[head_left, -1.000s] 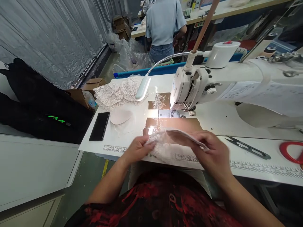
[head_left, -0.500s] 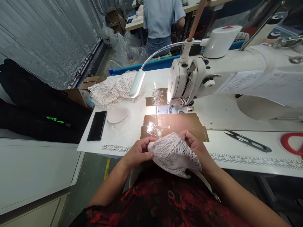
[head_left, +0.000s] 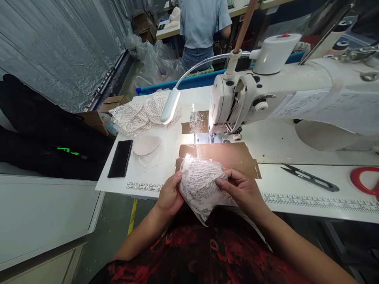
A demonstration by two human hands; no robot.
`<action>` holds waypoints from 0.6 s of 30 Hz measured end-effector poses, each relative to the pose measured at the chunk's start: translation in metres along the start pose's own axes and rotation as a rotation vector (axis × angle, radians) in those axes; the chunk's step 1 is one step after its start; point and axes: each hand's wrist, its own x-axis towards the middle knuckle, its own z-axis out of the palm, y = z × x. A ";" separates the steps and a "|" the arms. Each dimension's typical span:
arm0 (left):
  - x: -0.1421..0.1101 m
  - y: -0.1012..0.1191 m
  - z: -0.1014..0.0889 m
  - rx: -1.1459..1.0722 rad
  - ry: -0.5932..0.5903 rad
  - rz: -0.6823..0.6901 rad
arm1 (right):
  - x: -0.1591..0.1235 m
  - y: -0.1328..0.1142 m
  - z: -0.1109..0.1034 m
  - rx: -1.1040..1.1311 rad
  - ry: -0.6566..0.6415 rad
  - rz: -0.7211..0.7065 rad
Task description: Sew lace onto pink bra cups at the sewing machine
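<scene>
Head view: both hands [head_left: 170,197] [head_left: 245,193] pinch lace piece [head_left: 201,183] above white table [head_left: 272,180]; silvery curtain [head_left: 68,47] beyond.

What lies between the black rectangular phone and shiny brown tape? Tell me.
In the head view: a beige oval pad and sheer whitish fabric on the white tabletop.

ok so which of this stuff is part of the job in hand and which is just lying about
Part of the job, judging by the work in hand:
- lace piece, held by the left hand and right hand
- sewing machine
- lamp
- lace pile, probably
- snips, probably

Just lying about, it seems:
- black phone
- clear plastic
- cardboard box
</scene>
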 end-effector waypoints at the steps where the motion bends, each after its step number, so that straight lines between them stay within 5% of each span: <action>1: 0.001 0.000 -0.001 0.004 0.009 -0.005 | 0.000 -0.002 0.000 0.003 0.048 -0.027; 3: 0.002 0.004 -0.005 0.067 0.000 0.044 | 0.002 -0.005 0.000 0.023 0.088 -0.072; 8: 0.005 0.036 -0.010 0.693 -0.250 0.565 | 0.002 -0.015 0.002 -0.079 -0.139 -0.092; 12: 0.005 0.056 0.001 1.008 -0.542 0.422 | 0.002 -0.020 0.008 -0.178 -0.206 -0.136; 18: 0.004 0.047 0.012 0.930 -0.586 0.290 | 0.004 -0.024 0.009 -0.357 -0.005 -0.341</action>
